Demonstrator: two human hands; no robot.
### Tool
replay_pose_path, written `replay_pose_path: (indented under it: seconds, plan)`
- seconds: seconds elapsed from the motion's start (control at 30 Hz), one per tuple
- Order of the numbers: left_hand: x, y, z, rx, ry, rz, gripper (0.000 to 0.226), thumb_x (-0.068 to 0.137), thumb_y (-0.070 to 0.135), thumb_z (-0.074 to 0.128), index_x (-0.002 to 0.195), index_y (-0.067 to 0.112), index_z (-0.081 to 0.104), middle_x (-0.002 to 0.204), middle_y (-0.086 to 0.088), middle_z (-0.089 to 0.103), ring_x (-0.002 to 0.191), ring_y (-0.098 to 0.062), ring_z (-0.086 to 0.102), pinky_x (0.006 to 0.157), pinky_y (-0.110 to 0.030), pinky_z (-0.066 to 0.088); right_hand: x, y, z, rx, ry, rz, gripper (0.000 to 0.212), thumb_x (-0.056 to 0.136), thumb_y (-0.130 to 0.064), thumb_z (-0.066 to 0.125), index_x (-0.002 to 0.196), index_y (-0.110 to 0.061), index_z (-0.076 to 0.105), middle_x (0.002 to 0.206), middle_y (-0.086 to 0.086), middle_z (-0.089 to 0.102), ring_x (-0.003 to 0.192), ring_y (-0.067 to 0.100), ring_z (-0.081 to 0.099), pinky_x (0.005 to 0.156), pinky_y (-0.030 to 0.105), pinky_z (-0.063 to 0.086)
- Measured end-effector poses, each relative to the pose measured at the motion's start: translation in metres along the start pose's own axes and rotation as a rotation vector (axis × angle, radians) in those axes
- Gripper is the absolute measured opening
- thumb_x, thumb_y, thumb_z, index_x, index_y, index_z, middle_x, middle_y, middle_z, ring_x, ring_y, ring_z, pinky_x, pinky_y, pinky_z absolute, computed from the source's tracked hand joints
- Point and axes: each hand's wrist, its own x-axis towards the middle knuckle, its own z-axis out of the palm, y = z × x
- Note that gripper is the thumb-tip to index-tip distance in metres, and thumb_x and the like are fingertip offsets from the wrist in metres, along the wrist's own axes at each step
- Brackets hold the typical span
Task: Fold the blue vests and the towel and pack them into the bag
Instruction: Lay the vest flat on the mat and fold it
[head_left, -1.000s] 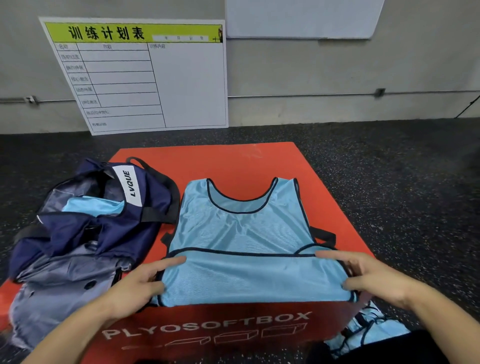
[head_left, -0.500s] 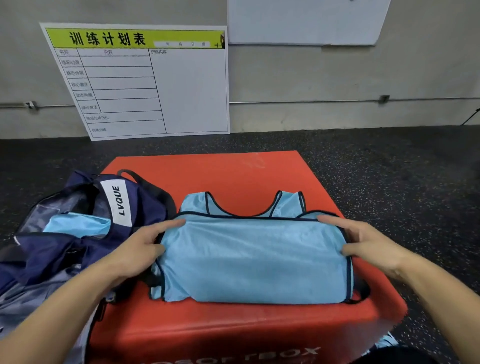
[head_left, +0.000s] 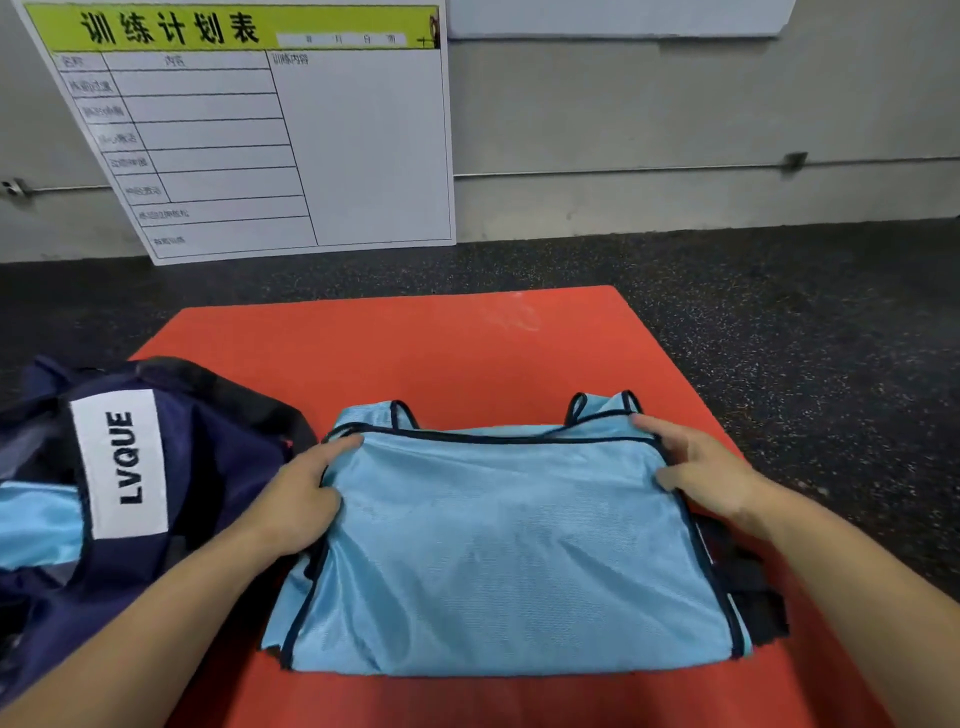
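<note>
We held a folded blue vest (head_left: 498, 551) flat on the orange box (head_left: 415, 358) at the centre of the frame.

Our left hand (head_left: 296, 499) pinched the vest's upper left corner and our right hand (head_left: 701, 467) gripped its upper right corner, thumbs on top of the cloth. The navy bag (head_left: 156, 467), labelled LVQUE, lay open at the left, touching the vest's edge, with blue fabric inside. A white planning board (head_left: 270, 130) leaned on the wall at upper left.

Cloth on a smooth box top

Your vest (head_left: 498, 545) is fine, slightly shiny blue mesh with dark binding; the bag (head_left: 171, 467) on the left looks like matt navy fabric, the red box (head_left: 415, 353) smooth, the floor (head_left: 805, 322) rough and speckled.
</note>
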Motion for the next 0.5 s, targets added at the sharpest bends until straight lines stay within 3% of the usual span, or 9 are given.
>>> replay_pose_path:
  seconds: [0.07, 0.13, 0.27, 0.33, 0.4, 0.43, 0.5]
  plan:
    - [0.009, 0.001, -0.002, 0.034, 0.030, 0.016, 0.080, 0.080, -0.013, 0.046, 0.149, 0.026, 0.049, 0.148, 0.001, 0.051, 0.135, -0.015, 0.047, 0.111, -0.023, 0.033, 0.009, -0.004, 0.000, 0.069, 0.038, -0.014, 0.085, 0.079, 0.030, 0.045, 0.145, -0.023, 0.049, 0.130, -0.013, 0.064, 0.114, -0.010, 0.061, 0.094, 0.018, 0.053]
    - [0.013, 0.002, -0.002, 0.086, 0.035, 0.013, 0.079, 0.082, -0.011, 0.048, 0.152, 0.026, 0.044, 0.153, 0.001, 0.047, 0.141, -0.016, 0.042, 0.109, -0.019, 0.028, 0.014, -0.009, 0.001, 0.083, 0.077, -0.021, 0.084, 0.080, 0.031, 0.045, 0.143, -0.025, 0.049, 0.122, -0.020, 0.064, 0.102, -0.018, 0.060, 0.084, 0.012, 0.054]
    - [0.017, 0.004, -0.004, 0.228, -0.043, 0.019, 0.082, 0.084, -0.007, 0.051, 0.157, 0.024, 0.034, 0.162, -0.003, 0.031, 0.147, -0.022, 0.035, 0.112, -0.022, 0.026, 0.017, -0.010, 0.006, -0.063, 0.124, -0.008, 0.073, 0.085, 0.019, 0.057, 0.137, -0.032, 0.056, 0.130, 0.003, 0.064, 0.092, 0.012, 0.066, 0.088, 0.046, 0.057]
    - [0.011, 0.013, -0.005, 0.538, 0.034, 0.075, 0.080, 0.081, 0.003, 0.055, 0.156, 0.022, 0.035, 0.166, -0.012, 0.021, 0.143, -0.035, 0.038, 0.114, -0.038, 0.037, 0.015, -0.019, 0.010, -0.293, 0.267, -0.052, 0.063, 0.089, 0.003, 0.063, 0.138, -0.034, 0.052, 0.139, 0.010, 0.060, 0.108, 0.023, 0.066, 0.097, 0.044, 0.052]
    - [0.000, 0.032, 0.016, 0.722, 0.244, 0.265, 0.071, 0.075, 0.010, 0.060, 0.146, 0.008, 0.050, 0.156, -0.029, 0.035, 0.133, -0.047, 0.048, 0.107, -0.053, 0.046, 0.012, -0.032, 0.035, -0.699, 0.463, -0.226, 0.062, 0.095, -0.014, 0.060, 0.153, -0.020, 0.041, 0.154, 0.010, 0.048, 0.137, 0.028, 0.048, 0.118, 0.038, 0.033]
    - [-0.007, 0.043, 0.037, 0.713, 0.278, 0.362, 0.068, 0.074, 0.010, 0.064, 0.141, 0.003, 0.054, 0.150, -0.031, 0.043, 0.130, -0.048, 0.051, 0.105, -0.055, 0.047, 0.008, -0.040, 0.060, -0.765, 0.459, -0.348, 0.061, 0.099, -0.018, 0.054, 0.157, -0.016, 0.036, 0.160, 0.008, 0.040, 0.146, 0.026, 0.038, 0.123, 0.034, 0.023]
    - [-0.024, 0.061, 0.089, 0.615, 0.167, 0.470, 0.066, 0.082, 0.011, 0.061, 0.146, 0.001, 0.048, 0.152, -0.025, 0.044, 0.139, -0.040, 0.046, 0.114, -0.052, 0.039, -0.006, -0.051, 0.122, -0.746, 0.230, -0.475, 0.058, 0.105, -0.021, 0.038, 0.160, -0.013, 0.027, 0.166, 0.004, 0.026, 0.154, 0.022, 0.021, 0.126, 0.030, 0.009]
